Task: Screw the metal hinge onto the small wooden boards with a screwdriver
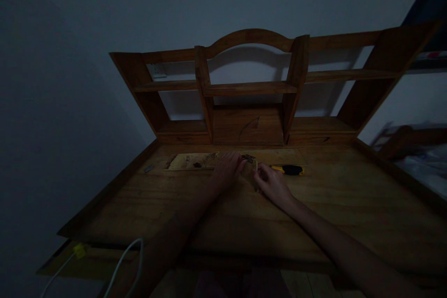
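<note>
In the head view, my right hand (274, 184) is closed in a pinch around a small pale strip (255, 165) that stands up from the desk. My left hand (226, 167) lies just left of it, fingers bent together at the right part of a long pale board (195, 161) with rough, dark-spotted patches. What its fingertips hold, if anything, is hidden. A dark patterned bit (248, 158) shows between the two hands. Right of my right hand lies a yellow and black tool (292, 170), which looks like a utility knife.
The wooden desk (331, 205) carries a shelf unit (249, 88) along its back, against the wall. A small metallic piece (148, 168) lies at the left. A white cable (139, 251) and a yellow tag (79, 250) are at the front left edge. The room is dim.
</note>
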Demonstrator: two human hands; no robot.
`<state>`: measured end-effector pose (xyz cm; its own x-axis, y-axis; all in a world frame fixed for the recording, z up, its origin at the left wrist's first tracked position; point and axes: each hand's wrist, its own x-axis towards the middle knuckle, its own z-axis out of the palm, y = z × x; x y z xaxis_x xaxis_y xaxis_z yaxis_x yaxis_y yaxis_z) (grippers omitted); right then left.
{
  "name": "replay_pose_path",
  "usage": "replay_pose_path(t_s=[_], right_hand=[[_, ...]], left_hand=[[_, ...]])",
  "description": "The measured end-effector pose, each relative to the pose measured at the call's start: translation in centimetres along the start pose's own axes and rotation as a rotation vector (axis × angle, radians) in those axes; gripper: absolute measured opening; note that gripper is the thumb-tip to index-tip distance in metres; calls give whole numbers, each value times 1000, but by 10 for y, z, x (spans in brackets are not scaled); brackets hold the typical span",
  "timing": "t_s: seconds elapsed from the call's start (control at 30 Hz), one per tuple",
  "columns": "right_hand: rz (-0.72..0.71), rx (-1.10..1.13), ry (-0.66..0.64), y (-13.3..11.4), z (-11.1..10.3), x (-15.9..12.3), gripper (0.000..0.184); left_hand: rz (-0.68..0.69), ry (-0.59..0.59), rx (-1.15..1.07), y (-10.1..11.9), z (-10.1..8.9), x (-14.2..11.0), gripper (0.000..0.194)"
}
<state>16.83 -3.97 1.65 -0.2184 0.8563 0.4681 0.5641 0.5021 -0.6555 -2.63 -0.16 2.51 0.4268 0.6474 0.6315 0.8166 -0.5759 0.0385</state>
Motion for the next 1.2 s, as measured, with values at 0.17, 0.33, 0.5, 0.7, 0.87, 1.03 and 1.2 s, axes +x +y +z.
replay_pose_path(t_s=[0.17, 0.33, 0.5, 0.7, 0.87, 1.03, 1.2], right_hand=[[4, 15, -9, 0, 0, 0, 20], [10, 12, -6, 0, 0, -1, 21], [12, 21, -11, 0, 0, -1, 19], [3, 18, -5, -2, -1, 0, 18], [-12, 17, -3, -2, -1, 0, 20], [-18, 33, -23, -3, -1, -1, 20], [1, 38, -26, -4, -2, 0, 22]], left_hand=[[11, -6, 22, -1, 3, 0, 23], [-8, -57, 12, -3, 4, 2, 28], [-64, 9, -30, -2, 3, -1, 25], [-11, -45, 14, -4, 4, 0, 27], [-1, -65, 39, -5, 6, 3, 28], [-33, -58, -6, -8, 8, 2, 29], [-107, -44, -43, -7, 2, 1, 28]])
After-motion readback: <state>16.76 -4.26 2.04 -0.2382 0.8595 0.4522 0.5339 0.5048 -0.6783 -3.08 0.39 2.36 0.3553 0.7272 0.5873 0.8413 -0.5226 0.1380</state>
